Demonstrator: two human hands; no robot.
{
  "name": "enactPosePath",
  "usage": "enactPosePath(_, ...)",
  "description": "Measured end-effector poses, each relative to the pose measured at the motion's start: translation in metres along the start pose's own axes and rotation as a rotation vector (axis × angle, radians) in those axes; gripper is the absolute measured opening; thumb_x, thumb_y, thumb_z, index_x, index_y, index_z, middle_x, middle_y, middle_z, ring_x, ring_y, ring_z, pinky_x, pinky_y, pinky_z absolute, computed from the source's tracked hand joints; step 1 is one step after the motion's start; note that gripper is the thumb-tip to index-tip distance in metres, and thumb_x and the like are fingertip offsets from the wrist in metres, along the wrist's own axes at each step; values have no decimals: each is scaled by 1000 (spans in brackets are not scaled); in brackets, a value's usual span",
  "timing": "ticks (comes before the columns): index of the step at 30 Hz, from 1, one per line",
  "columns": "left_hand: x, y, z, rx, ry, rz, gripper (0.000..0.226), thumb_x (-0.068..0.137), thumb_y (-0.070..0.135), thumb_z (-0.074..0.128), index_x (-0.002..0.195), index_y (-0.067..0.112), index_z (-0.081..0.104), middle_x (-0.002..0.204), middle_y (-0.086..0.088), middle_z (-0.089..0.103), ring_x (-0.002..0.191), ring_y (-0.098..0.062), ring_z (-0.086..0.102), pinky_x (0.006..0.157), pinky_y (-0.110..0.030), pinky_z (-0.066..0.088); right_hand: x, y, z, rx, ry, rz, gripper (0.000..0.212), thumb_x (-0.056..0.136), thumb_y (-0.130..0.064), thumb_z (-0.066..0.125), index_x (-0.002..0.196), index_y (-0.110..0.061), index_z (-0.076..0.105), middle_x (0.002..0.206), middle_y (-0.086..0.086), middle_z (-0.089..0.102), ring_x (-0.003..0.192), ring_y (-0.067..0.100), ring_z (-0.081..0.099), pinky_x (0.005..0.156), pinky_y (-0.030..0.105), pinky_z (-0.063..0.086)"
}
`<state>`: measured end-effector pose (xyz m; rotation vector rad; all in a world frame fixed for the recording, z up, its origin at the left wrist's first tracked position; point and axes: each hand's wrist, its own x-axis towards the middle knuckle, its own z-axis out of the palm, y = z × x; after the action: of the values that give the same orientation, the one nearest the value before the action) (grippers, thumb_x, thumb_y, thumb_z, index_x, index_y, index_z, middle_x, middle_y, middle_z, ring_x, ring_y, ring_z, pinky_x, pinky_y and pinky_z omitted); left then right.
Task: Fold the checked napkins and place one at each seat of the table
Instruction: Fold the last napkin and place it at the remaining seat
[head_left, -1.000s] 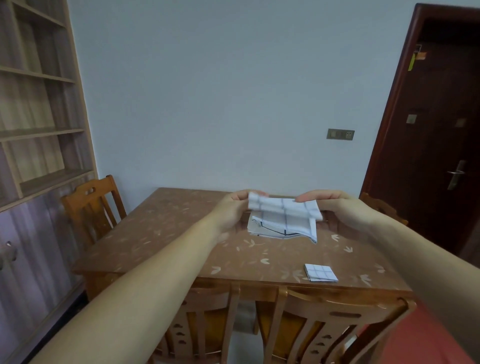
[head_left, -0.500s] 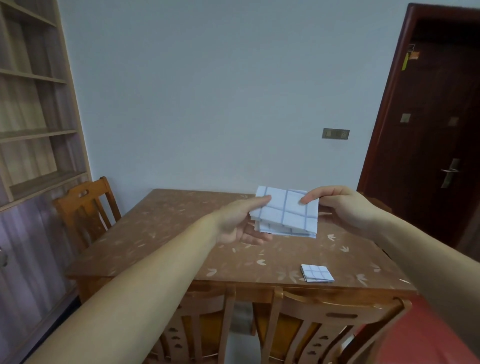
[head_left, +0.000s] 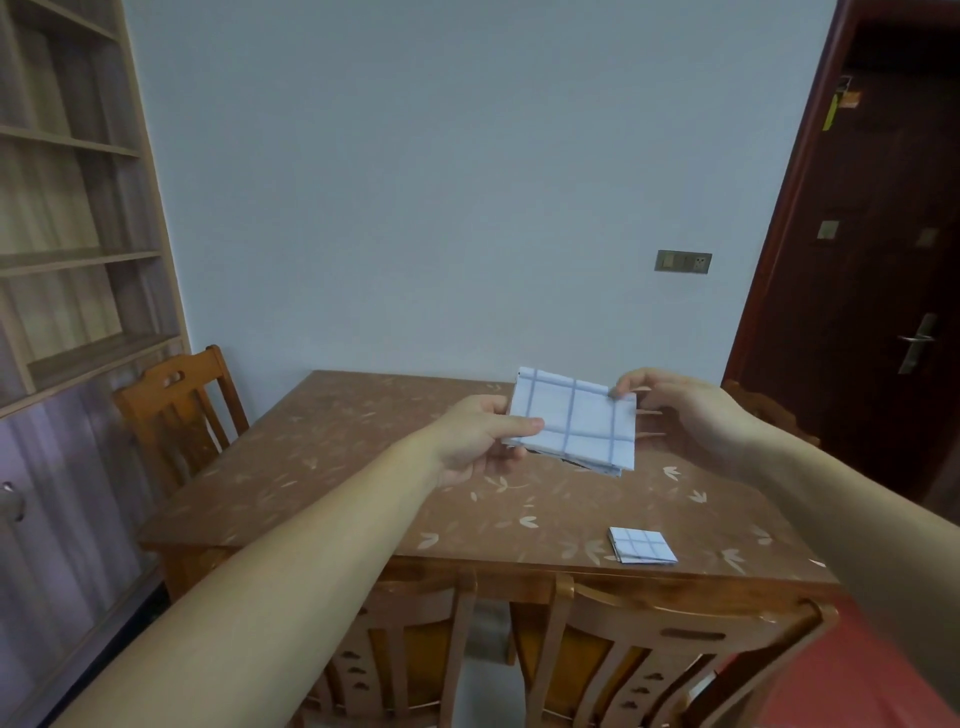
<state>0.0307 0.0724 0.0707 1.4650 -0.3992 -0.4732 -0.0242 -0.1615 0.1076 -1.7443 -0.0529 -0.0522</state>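
Two hands on one napkin. Left hand (head_left: 478, 441) pinches the napkin (head_left: 571, 423) at its left edge, thumb on top, fingers under. Right hand (head_left: 685, 410) nips the far right corner w/ thumb and forefinger; its other fingers lie loose behind the cloth. Napkin is held up over the tabletop (head_left: 337, 467), mid-right, part-folded to a rough square, checks facing up. More cloth edges show under its near side; can't tell if they're its own layers or a pile below.

Handling, as I judge it: thin cloth, v. light, soft, no stiffness, so it'll sag and the layers will slide apart if held at one point only. Best taken at edges/corners, both sides, layers pinched together. Press creases flat on the tabletop rather than in air. Not fragile, not esp. slippery.

Further out: a folded napkin (head_left: 641, 544), small square, lies near the front right edge, in front of the near right chair (head_left: 665, 639). Near left chair (head_left: 415, 649) stands beside that one, and a side chair (head_left: 176, 400) is at the table's left. Shelves (head_left: 67, 208) on the left, dark door (head_left: 883, 260) on the right.
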Motion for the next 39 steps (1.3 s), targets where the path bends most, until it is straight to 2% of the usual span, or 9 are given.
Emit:
enactPosePath(2,2,0,0,-36,20,24,12,90,7,66,101,11,63,73,0,62,48,-7,54,45,-19,46,2,3,3,125,5,39,25,101,-22,41,116,-15,60,103,17,67,83,26,67,67,33,55)
enactPosePath(5,5,0,0,-60,82,80,9,90,8,65,97,13,62,70,0,60,46,-7,54,44,-19,44,3,12,10,-36,-87,110,37,92,-41,57,118,-15,63,106,11,75,90,26,72,76,35,61)
enactPosePath(11,10,-8,-7,73,138,118,16,91,12,67,105,10,63,85,-3,61,48,-9,58,48,-21,49,8,15,18,-59,-21,58,13,89,-15,68,99,-7,72,92,11,73,62,14,71,72,26,62)
enactPosePath(17,10,-12,-18,221,63,116,15,93,16,64,108,11,65,75,-2,59,46,-9,52,46,-21,47,11,20,18,-257,-69,54,21,90,-27,67,106,-15,71,100,0,77,90,17,74,81,32,60)
enactPosePath(21,5,-7,-19,351,-103,64,9,95,15,59,96,16,68,72,-5,58,45,-11,48,45,-22,43,15,10,18,-162,-47,68,21,94,-24,62,104,-8,71,93,7,75,76,14,72,62,21,56)
enactPosePath(25,5,-4,-15,382,-141,39,17,96,12,55,86,16,68,62,-1,57,44,-12,44,44,-20,37,19,-1,25,-325,-204,119,25,94,-25,61,95,-3,74,95,11,77,89,20,74,80,26,60)
enactPosePath(28,7,-5,-13,244,-90,47,9,94,11,57,93,8,65,56,0,53,42,-11,41,45,-16,35,25,1,34,-403,-117,21,32,94,-24,64,94,7,73,95,15,76,93,25,73,85,33,59)
enactPosePath(33,15,-10,-15,37,147,176,25,80,39,71,94,19,73,94,-6,70,87,-23,63,81,-38,49,31,4,46,-176,28,-98,25,93,-17,64,94,6,73,98,22,74,80,19,73,76,28,59)
enactPosePath(39,18,-16,-7,101,241,269,14,94,26,62,88,16,70,79,2,71,70,-10,68,63,-25,57,35,6,54,-227,125,-174,28,93,-26,66,94,0,74,96,17,75,81,17,72,78,31,59)
